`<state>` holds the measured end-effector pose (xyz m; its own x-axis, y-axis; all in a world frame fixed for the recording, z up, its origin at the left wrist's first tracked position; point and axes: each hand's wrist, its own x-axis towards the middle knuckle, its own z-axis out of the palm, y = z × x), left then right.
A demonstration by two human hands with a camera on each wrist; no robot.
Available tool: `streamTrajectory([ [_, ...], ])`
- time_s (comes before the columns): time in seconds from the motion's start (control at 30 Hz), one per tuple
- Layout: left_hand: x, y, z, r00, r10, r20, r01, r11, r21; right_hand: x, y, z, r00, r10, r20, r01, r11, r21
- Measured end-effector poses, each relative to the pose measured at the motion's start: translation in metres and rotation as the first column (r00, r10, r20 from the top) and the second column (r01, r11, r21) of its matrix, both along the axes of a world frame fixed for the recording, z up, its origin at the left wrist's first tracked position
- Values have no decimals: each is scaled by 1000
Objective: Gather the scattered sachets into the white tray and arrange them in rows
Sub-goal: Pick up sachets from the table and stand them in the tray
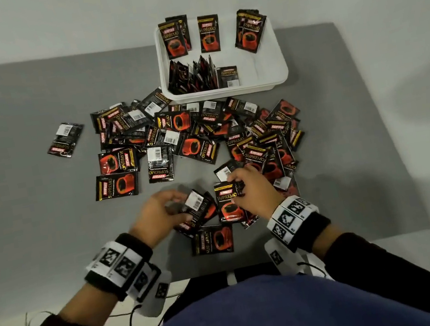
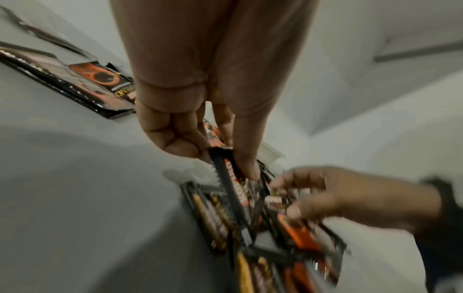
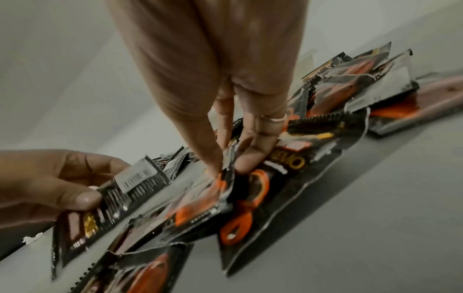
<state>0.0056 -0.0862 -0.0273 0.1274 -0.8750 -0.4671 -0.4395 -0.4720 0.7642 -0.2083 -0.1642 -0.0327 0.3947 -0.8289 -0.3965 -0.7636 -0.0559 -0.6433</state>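
A: The fingers (image 3: 253, 156) of the right hand (image 1: 255, 190) pinch the edge of a sachet (image 1: 227, 200) lying face up near the front of the desk (image 1: 33, 221), thumb on one side and fingertips on the other.

B: And the left hand (image 1: 157, 215)?

A: It grips a small stack of sachets (image 1: 196, 208), barcode side up, thumb pressed on top. The stack sits just beside the pinched sachet; I cannot tell whether they touch.

B: Where are the rest?

A: Most form a loose pile (image 1: 202, 130) across the middle of the desk, overlapping at all angles, some face up, some showing barcodes. One lone sachet (image 1: 65, 140) lies apart on the left. Another sachet (image 1: 212, 240) lies flat nearer the person, just below both hands.

B: And the tray?

A: The white tray (image 1: 281, 66) stands at the far edge, right of centre, touching the far side of the pile. Inside, a few sachets (image 1: 209, 34) lean upright against the back wall in three groups, and a row of sachets (image 1: 193, 76) stands on edge along the front left.

B: Anything else?

A: Both wrists wear bands (image 1: 292, 218) with black-and-white markers, over dark sleeves (image 1: 396, 269).
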Motion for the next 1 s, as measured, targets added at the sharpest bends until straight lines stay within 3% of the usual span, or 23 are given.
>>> streamTrajectory([
  [0.2,-24,1,-17,946,-141,291,143,990,14,5,2,2,997,-25,-73,20,998,-59],
  [0.33,-29,3,-18,815,-230,532,262,965,16,10,4,6,984,14,-178,-34,993,-112],
  [0.47,-30,-4,-16,818,-253,517,269,962,44,16,5,9,987,-24,-159,7,994,-110],
  [0.57,-29,-10,-15,816,-285,504,281,956,86,9,-2,12,988,-137,-74,133,990,-53],
  [0.73,-14,-17,-15,920,-209,331,203,978,53,-19,-22,31,939,-330,99,318,940,121],
  [0.8,-8,-18,-13,951,-153,269,153,988,23,-33,-26,42,974,-216,68,206,969,137],
  [0.9,3,-16,-5,978,-62,197,67,998,-17,-40,-23,51,984,173,-36,-158,953,260],
  [0.93,7,-15,-1,979,-50,198,57,998,-30,-38,-20,49,947,304,-105,-267,925,269],
  [1.0,16,-14,9,978,-32,208,48,996,-72,-31,-17,45,795,509,-330,-483,860,164],
])
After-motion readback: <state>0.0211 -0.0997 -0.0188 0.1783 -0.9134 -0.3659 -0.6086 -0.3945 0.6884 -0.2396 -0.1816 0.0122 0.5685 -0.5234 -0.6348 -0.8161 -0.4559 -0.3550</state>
